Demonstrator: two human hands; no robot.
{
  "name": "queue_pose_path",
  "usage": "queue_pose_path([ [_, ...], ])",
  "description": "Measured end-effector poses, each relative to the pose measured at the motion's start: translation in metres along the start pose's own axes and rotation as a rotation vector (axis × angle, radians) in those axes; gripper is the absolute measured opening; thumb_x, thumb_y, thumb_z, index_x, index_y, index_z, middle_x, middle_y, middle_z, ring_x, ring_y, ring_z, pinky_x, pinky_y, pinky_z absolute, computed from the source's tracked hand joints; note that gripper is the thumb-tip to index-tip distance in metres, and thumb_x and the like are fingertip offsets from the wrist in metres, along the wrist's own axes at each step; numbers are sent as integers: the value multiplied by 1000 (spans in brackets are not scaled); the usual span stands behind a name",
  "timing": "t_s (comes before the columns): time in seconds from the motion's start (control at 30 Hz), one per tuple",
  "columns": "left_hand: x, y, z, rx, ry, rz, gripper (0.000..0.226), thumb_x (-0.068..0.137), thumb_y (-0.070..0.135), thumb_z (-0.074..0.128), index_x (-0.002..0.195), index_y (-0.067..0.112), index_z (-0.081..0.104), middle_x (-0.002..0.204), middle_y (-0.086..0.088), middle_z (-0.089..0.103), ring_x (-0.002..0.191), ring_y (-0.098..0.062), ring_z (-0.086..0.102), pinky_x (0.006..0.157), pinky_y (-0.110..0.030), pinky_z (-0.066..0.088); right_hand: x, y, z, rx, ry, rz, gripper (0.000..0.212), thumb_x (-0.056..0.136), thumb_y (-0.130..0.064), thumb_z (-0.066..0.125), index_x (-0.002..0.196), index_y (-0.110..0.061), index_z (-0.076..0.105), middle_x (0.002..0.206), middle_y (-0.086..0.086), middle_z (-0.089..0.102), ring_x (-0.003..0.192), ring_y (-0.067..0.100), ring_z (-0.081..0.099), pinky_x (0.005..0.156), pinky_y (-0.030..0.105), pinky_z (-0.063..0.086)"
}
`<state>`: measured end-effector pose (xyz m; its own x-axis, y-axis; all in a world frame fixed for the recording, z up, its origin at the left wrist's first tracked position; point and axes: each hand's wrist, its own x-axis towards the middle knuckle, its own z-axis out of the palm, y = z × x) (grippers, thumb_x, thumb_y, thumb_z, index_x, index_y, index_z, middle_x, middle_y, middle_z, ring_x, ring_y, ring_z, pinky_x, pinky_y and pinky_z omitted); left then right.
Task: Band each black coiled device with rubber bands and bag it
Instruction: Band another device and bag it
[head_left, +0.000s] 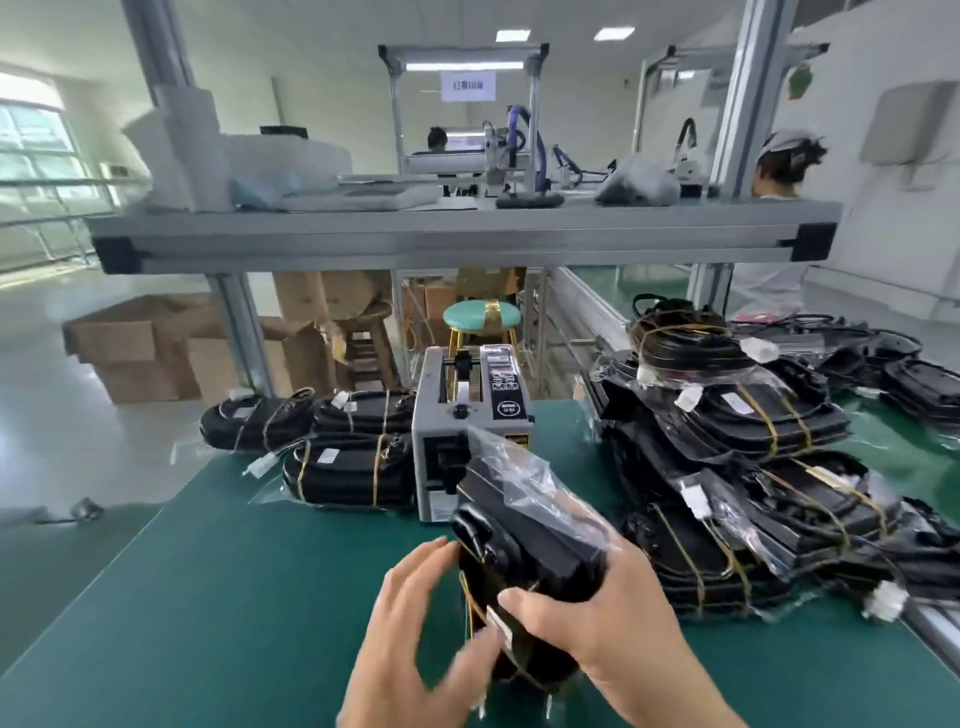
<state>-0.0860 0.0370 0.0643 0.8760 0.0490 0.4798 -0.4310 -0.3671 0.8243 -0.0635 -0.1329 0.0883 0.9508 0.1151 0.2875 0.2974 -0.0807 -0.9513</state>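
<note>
One clear bag (524, 470) half-covers the black coiled device (540, 551) between both hands (410, 623) (608, 623).

Grey tape dispenser (470, 410) upright on green bench mat (208, 597), far edge. Behind it, teal stool (480, 315) (seat strapped with yellow tape). Cardboard boxes (140, 345) on floor, left. Aluminium shelf (457, 236) overhead; capped worker (784, 166) beyond, right.

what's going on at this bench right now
A person is bagging a black coiled device over the green table. The right hand grips it, the left hand touches its side, and a clear bag covers its far end. Banded devices are piled at the right; bagged ones lie left of the tape dispenser.
</note>
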Motion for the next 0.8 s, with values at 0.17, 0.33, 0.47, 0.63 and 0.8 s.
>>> queue_pose_path([
  [0.17,53,17,-30,90,62,110,44,79,51,59,122,42,57,126,26,55,124,0,51,102,-21,41,11,2,-12,-15,-102,-7,70,62,-30,91,125,-40,63,119,-9,71,112,9,67,89,14,49],
  [0.33,102,40,-34,393,-279,534,61,81,14,79,134,35,57,145,18,41,140,-8,34,114,-13,22,11,2,-14,49,-116,8,64,70,-33,86,129,-33,61,121,1,71,109,17,68,83,27,54],
  [0.47,122,51,-27,604,-355,791,60,76,2,78,128,30,65,150,-3,42,138,-22,39,111,-46,38,10,2,-15,44,-146,19,54,75,-20,76,125,-36,64,116,2,72,105,17,70,80,24,54],
  [0.63,139,57,-36,249,-376,603,7,86,20,70,85,16,75,81,7,71,77,-8,66,69,-21,53,11,-4,-15,2,-254,43,57,78,-17,73,132,-29,60,119,5,71,111,24,67,96,39,54],
  [0.8,128,48,-33,-128,-283,-41,14,90,11,68,88,22,75,75,11,71,64,3,64,58,-11,49,18,-7,-12,-67,-259,89,57,74,-27,79,129,-25,61,113,4,73,106,24,69,97,47,51],
])
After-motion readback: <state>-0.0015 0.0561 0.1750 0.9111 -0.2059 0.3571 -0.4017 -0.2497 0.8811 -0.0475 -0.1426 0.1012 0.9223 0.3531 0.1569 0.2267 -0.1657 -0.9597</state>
